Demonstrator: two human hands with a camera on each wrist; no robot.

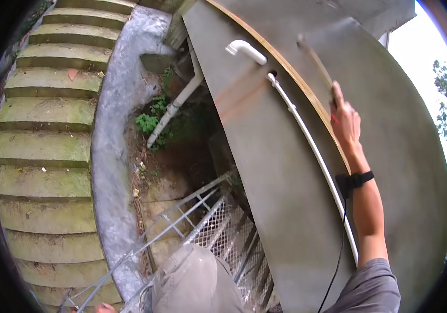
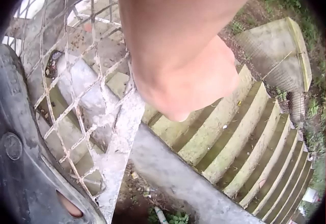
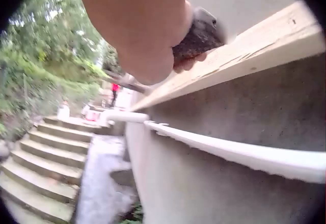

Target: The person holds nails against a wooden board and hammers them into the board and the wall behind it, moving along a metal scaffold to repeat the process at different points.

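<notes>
My right hand (image 1: 346, 122) grips a hammer (image 1: 318, 67) by its handle, raised in front of the grey wall and just right of a long wooden strip (image 1: 286, 65). The hammer's head is blurred at the far end. In the right wrist view, the worn dark handle end (image 3: 196, 43) sticks out of the fist, over the strip. My left hand (image 2: 196, 84) is low down beside a metal mesh panel (image 2: 71, 101). Its fingers are mostly hidden behind the wrist, so I cannot tell what they hold. Only a sliver of it shows at the head view's bottom edge.
A white pipe (image 1: 312, 138) runs along the wall below the strip, with a white elbow pipe (image 1: 249, 50) near its upper end. Mossy concrete steps (image 1: 46, 146) descend on the left beside a cement kerb (image 1: 114, 130). A metal rail (image 1: 171, 225) stands near my knee (image 1: 192, 279).
</notes>
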